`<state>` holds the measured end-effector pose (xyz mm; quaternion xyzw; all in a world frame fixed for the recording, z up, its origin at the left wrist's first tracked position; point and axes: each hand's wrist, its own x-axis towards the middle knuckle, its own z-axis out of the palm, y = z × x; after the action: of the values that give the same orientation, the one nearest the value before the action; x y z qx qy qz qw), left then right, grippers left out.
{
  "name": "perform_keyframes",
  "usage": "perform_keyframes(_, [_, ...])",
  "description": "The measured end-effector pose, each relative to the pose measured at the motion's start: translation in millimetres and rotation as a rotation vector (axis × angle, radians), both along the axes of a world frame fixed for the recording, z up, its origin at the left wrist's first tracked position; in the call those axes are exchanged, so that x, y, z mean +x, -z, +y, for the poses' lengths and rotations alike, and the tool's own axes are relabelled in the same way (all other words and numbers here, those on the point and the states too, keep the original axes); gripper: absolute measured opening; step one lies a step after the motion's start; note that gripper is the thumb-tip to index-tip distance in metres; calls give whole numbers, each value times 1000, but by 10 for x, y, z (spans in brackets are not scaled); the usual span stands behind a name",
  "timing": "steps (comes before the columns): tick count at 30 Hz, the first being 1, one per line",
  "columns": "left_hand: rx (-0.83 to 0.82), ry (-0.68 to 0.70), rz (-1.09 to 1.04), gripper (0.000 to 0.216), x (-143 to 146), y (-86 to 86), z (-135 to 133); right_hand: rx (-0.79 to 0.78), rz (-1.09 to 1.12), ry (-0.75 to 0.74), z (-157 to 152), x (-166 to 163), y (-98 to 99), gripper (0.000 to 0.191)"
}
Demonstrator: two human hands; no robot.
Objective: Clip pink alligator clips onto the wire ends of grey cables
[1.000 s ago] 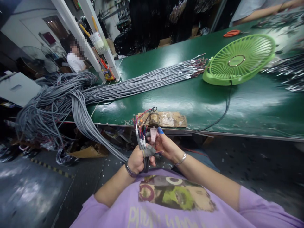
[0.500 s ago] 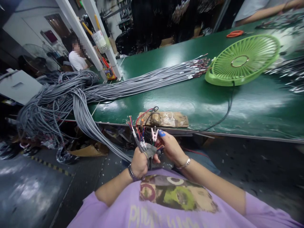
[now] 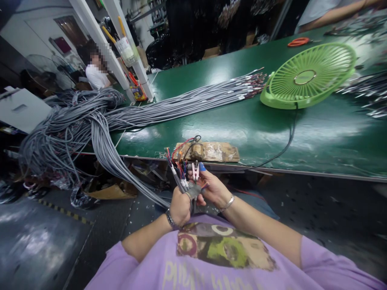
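My left hand [image 3: 180, 207] is wrapped round a small bunch of grey cables [image 3: 179, 180] whose stripped ends fan out into coloured wires just above my fist. My right hand [image 3: 211, 186], a blue cover on one fingertip, pinches a small pink clip [image 3: 196, 170] beside those wire ends. Both hands are held over my lap, in front of the near edge of the green table [image 3: 242, 125].
A long bundle of grey cables [image 3: 187, 100] lies across the table and spills off its left end in a heap [image 3: 60, 133]. A green fan [image 3: 305, 76] with a black cord, a taped wooden block [image 3: 208, 152] and orange scissors [image 3: 298, 42] are there. Another person sits far left.
My hands have shifted slightly; the right hand with the pink clip has stayed close to the coloured wire ends. The view swayed a little.
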<state>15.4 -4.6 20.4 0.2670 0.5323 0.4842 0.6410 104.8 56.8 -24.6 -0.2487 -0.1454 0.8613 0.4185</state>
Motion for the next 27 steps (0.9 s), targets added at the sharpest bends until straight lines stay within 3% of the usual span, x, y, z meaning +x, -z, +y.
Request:
perform_keyframes(8, [9,-10,7,43,-33,-19,-91,11,48,23,-50,18,-23,38])
perform_keyframes(16, [34,-77,-15,42,-45,5,-115,92,-60,-32,-59,111,-90,27])
perform_keyframes(24, [46,-122,-19,39,-26,13,-59,257,-370,310,-106,48,-55,37])
perform_keyframes(27, [42,-124,-12,39,-15,24,-50,237,-331,275,-90,17,-66,40])
